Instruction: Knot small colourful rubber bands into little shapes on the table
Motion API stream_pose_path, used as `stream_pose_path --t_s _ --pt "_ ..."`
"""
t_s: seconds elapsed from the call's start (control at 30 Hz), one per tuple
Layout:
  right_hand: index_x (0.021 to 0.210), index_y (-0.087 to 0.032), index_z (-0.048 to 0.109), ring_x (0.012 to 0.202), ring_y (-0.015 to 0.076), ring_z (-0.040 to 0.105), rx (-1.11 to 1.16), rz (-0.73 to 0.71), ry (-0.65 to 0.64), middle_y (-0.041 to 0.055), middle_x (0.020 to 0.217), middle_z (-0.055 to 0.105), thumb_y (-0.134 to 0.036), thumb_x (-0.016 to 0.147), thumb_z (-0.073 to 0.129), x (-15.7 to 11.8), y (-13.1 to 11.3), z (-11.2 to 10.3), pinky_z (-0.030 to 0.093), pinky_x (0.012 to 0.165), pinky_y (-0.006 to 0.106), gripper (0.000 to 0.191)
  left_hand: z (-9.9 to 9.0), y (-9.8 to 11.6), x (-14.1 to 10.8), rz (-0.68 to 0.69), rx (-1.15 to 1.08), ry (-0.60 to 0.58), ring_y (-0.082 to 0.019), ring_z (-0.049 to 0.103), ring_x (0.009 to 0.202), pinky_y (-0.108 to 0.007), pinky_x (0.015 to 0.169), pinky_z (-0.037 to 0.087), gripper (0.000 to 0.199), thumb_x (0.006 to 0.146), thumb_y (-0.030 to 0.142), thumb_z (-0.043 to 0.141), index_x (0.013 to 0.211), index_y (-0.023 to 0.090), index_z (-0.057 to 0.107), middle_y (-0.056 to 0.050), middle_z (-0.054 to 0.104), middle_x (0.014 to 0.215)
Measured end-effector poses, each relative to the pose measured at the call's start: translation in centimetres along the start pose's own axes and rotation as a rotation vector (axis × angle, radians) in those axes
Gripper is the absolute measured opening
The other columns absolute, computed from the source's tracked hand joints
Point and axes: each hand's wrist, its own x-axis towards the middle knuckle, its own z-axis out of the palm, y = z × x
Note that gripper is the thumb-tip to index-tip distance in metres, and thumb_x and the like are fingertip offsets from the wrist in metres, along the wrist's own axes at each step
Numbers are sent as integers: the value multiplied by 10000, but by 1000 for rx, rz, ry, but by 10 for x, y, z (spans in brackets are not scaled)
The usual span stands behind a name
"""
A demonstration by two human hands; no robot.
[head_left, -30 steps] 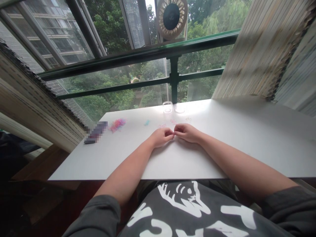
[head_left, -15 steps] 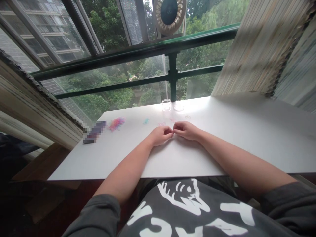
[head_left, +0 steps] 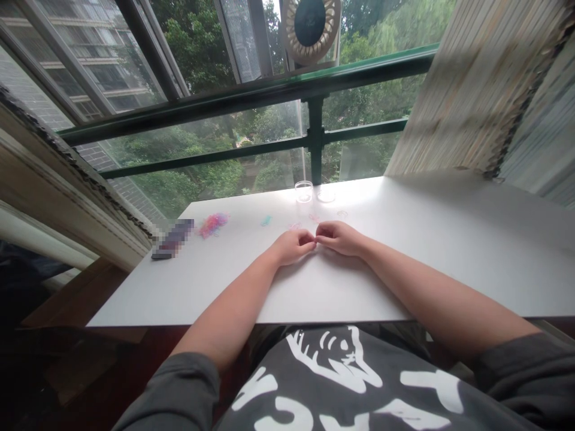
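My left hand (head_left: 294,246) and my right hand (head_left: 339,237) meet fingertip to fingertip above the middle of the white table (head_left: 215,293). Both are closed in a pinch; whatever lies between the fingertips is too small to make out. Just beyond them are small pink loops (head_left: 314,218), which look like rubber bands, and a pale loop (head_left: 342,213). A little teal bunch (head_left: 266,221) lies farther left. Toward the table's left end sits a heap of pink, orange and purple bands (head_left: 214,225).
A clear round container (head_left: 303,192) stands at the table's back edge beside a low clear dish or lid (head_left: 326,194). At the left edge lies a dark, pixelated flat object (head_left: 174,239). Behind are a green railing (head_left: 315,137), a round fan (head_left: 311,27) and curtains (head_left: 431,102).
Both hands keep their fingertip-to-fingertip pinch with hardly any movement. The whole view has shifted very slightly.
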Motion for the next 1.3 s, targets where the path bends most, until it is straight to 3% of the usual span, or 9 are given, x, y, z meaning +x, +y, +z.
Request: stream_pose_path --t_s 1.3 --pt "713 -152 560 550 99 414 21 14 10 -25 596 494 -295 738 517 -1 -2 0 315 525 223 152 0 0 0 5 -5 -2 -138 554 692 -242 627 424 284 769 408 543 885 174 654 -24 652 797"
